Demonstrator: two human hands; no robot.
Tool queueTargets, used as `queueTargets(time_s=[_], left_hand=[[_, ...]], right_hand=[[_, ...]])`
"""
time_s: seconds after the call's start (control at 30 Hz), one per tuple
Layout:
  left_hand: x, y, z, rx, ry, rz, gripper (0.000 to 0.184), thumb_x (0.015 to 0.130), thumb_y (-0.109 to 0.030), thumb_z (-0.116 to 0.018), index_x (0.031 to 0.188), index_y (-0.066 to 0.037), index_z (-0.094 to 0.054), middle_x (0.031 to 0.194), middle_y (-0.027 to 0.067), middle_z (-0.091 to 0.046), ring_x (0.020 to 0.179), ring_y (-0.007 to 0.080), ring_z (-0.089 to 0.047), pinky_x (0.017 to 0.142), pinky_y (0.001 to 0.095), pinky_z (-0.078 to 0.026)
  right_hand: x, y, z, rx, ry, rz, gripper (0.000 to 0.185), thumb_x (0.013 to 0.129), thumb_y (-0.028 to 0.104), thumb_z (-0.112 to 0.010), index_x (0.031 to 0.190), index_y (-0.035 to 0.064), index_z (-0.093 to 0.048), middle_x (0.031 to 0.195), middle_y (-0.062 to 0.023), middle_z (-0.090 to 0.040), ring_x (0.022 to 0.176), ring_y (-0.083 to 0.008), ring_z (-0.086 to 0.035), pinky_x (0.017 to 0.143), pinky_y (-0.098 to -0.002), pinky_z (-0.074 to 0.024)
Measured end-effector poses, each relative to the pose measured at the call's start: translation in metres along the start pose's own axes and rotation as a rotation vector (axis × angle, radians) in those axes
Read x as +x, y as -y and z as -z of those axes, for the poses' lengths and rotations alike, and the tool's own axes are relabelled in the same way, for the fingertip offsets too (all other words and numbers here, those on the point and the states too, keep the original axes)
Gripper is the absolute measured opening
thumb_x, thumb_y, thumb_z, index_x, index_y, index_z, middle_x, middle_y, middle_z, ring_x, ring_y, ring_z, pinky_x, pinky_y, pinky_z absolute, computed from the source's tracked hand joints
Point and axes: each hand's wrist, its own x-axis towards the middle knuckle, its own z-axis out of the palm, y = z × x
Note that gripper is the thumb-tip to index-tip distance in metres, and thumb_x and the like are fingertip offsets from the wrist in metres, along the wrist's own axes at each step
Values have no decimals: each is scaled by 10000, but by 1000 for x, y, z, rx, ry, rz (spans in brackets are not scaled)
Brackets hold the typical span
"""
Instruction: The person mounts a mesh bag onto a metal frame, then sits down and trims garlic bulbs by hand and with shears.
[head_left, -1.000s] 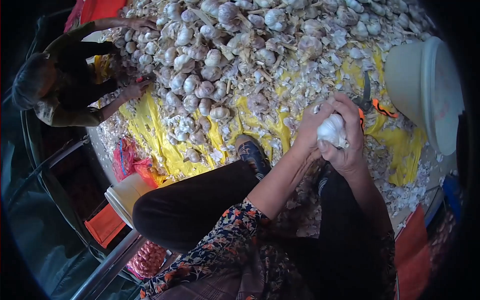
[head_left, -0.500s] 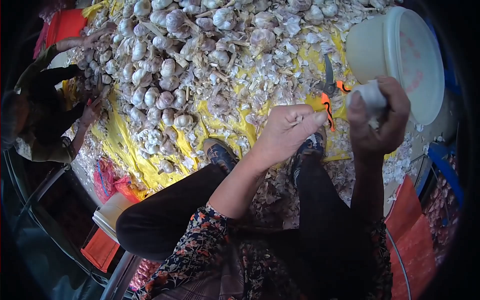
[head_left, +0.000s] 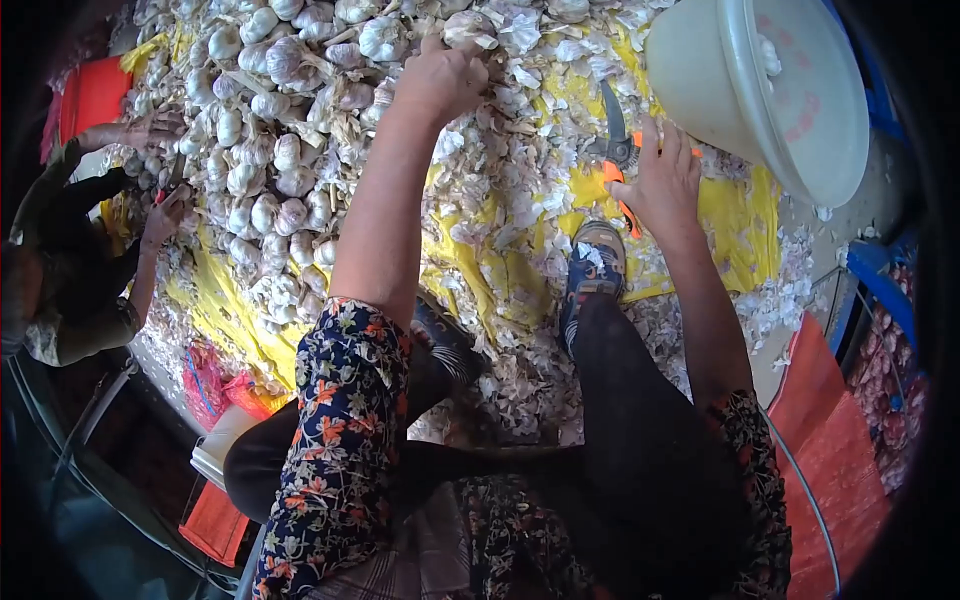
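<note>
My left hand reaches into the garlic pile, its fingers curled against a purplish garlic bulb at the top; the fingertips are partly hidden. Over on the right, my right hand is open, thumb and fingers apart, above the orange handles of the pruning shears. The shears lie on the skins with their dark blade pointing away from me. A white garlic bulb shows inside the pale plastic bucket, which lies tipped beyond my right hand.
Many garlic bulbs and loose skins cover a yellow sheet. At left, another person's hands work at the pile near a red container. My shoe stands close to the shears. Red sheeting lies at lower right.
My left hand has moved away from me to the pile. My right hand no longer holds the white garlic bulb and has lowered to the shears; a white bulb now shows in the bucket.
</note>
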Motion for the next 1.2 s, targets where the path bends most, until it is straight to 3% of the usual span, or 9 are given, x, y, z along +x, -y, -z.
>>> queueTargets(time_s=[0.07,0.13,0.2,0.27,0.53,0.6,0.7,0.97,1.2], left_hand=[[-10,14,-16,1,-58,-45,481,798,-440,-588,1116,-79,-593,967,265,-638,952,405,-598,833,437,-502],[-35,10,-23,-216,-46,381,515,842,-484,-551,1095,-38,-591,930,273,-642,866,431,-621,819,440,-502],[-54,19,-33,-236,-57,404,572,860,-519,-526,1069,11,-586,920,248,-656,860,419,-631,822,430,-497],[-70,37,-50,-836,-100,403,534,864,-481,-531,1061,11,-595,893,208,-673,838,393,-644,809,416,-502],[-74,12,-33,-395,-158,258,593,723,-208,-722,1246,-59,-486,1175,198,-490,1086,351,-536,959,408,-441],[-64,12,-38,-351,-141,283,529,741,-189,-728,1174,0,-491,1066,198,-551,952,298,-611,834,390,-524],[-71,-8,-39,-1253,-161,548,387,768,-184,-722,950,71,-496,765,121,-618,565,143,-602,466,262,-501],[-74,-5,-71,-1206,-217,395,485,793,-143,-713,1173,78,-509,900,150,-666,803,172,-633,744,295,-510],[-68,-9,-71,-1250,-144,397,319,842,-112,-682,1080,71,-575,881,103,-654,688,140,-619,588,260,-510]], right_hand=[[0,-6,-9,-84,95,-35,926,635,336,-793,1380,89,-302,1340,-197,-374,1262,-354,-365,1030,-499,-295],[-1,-8,-15,-1,35,-7,913,630,287,-774,1385,92,-297,1277,-194,-420,1210,-360,-403,1007,-490,-314],[-2,-6,-14,-24,71,15,882,635,265,-756,1375,91,-307,1247,-194,-433,1180,-359,-422,983,-488,-331],[-6,-5,-16,-43,108,37,852,640,242,-739,1364,91,-317,1217,-194,-446,1151,-358,-441,959,-487,-347],[-46,-18,-15,247,205,-189,550,754,120,-619,1255,47,-402,1016,-230,-550,959,-388,-563,811,-454,-454],[-64,-5,1,421,262,-194,515,773,125,-608,1239,29,-412,996,-236,-562,926,-395,-575,805,-459,-458],[-62,25,15,640,284,-97,475,795,131,-596,1221,6,-428,984,-248,-580,897,-412,-588,803,-467,-462],[-30,55,0,563,422,59,493,813,165,-605,1244,2,-428,943,-254,-611,907,-425,-591,811,-472,-460],[-6,67,-1,630,551,-40,539,856,309,-586,1277,3,-446,1062,-251,-606,991,-404,-584,868,-414,-457]])
